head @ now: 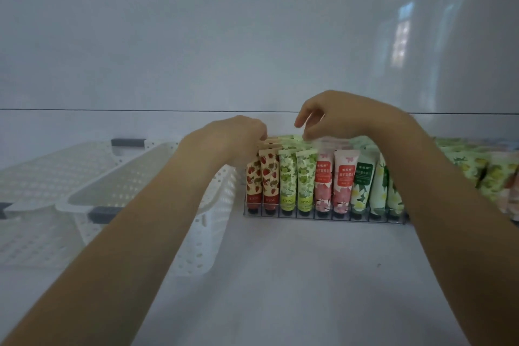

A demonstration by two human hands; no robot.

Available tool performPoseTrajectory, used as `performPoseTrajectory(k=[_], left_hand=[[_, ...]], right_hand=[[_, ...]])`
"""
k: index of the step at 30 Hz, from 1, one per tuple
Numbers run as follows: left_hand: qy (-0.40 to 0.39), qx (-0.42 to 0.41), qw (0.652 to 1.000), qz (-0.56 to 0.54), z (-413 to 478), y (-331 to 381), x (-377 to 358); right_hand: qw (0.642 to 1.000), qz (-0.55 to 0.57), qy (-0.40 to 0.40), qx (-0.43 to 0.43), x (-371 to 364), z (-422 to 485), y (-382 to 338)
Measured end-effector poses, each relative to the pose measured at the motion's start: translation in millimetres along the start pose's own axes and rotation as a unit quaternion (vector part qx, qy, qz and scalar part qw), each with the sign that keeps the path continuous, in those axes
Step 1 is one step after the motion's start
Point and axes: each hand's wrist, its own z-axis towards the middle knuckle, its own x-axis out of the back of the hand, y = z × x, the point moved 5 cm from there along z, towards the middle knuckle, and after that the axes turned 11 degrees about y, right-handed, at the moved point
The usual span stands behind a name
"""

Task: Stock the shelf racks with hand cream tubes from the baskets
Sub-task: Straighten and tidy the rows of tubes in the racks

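Hand cream tubes (323, 177) stand cap-down in the wire rack (323, 218), so the step looks like settling the back rows. The left hand (238, 137) curls over the strawberry tubes (262, 177), its grip hidden. The right hand (337, 115) is loosely curled, touching the green-leaf tubes (296, 177) and holding nothing evident. Next likely calls for reaching to the baskets (112, 177).

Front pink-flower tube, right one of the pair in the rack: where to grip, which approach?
Pinch the flat crimped top of the pink-flower tube from straight above, squeezing its front and back faces. It stands cap-down in the wire rack, with neighbouring tubes close on both sides, so probably only the top is free.
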Motion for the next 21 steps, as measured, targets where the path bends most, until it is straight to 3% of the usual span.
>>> performPoseTrajectory(k=[5, 8, 17, 21], left_hand=[[0.048, 0.027, 0.998, 0.032, 10.5, -13.7, 38.1], [0.029, 0.032, 0.999, 0.033, 27.9, -16.3, 43.8], [-0.021, -0.012, 0.999, -0.025, 54.6, -36.5, -11.3], [0.032, -0.042, 0.996, -0.072, 51.8, -42.2, -19.8]], right_hand=[[0.998, 0.018, 0.022, 0.053, 25.9, 25.3, -6.6], [0.997, 0.04, 0.021, 0.069, 23.3, 40.9, -8.3], [0.989, 0.053, -0.082, 0.112, -36.1, 45.6, 2.5], [0.989, 0.068, -0.076, 0.106, -46.5, 49.1, 4.9]])
